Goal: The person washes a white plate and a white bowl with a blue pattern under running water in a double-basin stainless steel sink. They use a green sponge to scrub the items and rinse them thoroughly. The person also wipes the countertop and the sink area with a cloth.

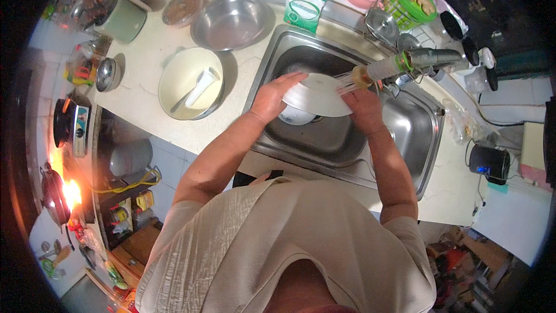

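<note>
Both hands hold a white bowl (319, 95), tilted with its outer side up, over the left basin of a stainless steel sink (321, 148). My left hand (278, 95) grips its left rim. My right hand (366, 108) grips the right side, its fingers partly hidden. Water streams onto the bowl from the faucet nozzle (361, 76) just above my right hand. Below the bowl, another white bowl (297, 116) lies in the basin, partly covered.
Left of the sink stand a cream basin (167, 82) holding a spoon and a white object, and a steel basin (232, 21). A green-white packet (302, 11) stands behind the sink. At far left a flame burns beside a dark pan (55, 195). A wire rack (382, 30) stands back right.
</note>
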The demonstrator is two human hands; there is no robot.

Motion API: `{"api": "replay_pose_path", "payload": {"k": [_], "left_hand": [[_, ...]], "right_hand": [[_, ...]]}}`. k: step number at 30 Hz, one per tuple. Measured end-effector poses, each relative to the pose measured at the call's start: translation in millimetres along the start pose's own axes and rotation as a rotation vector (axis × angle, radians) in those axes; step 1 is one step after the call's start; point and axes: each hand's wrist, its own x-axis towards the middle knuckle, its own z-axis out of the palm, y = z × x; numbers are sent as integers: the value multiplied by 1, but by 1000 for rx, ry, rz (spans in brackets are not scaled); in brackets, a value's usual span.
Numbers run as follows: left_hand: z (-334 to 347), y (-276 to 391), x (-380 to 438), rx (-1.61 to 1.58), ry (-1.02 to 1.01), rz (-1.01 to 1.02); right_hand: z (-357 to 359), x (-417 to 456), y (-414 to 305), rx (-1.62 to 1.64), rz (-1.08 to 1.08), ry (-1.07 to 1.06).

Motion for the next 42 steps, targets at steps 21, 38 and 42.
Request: {"api": "replay_pose_path", "payload": {"k": [21, 38, 42], "left_hand": [[27, -32, -57, -1222, -140, -1247], [11, 22, -24, 20, 128, -128], [-19, 26, -16, 198, -19, 160]], "right_hand": [[68, -12, -16, 1407, 1163, 36], [21, -28, -13, 874, 892, 372], [11, -35, 29, 588, 731, 492]]}}
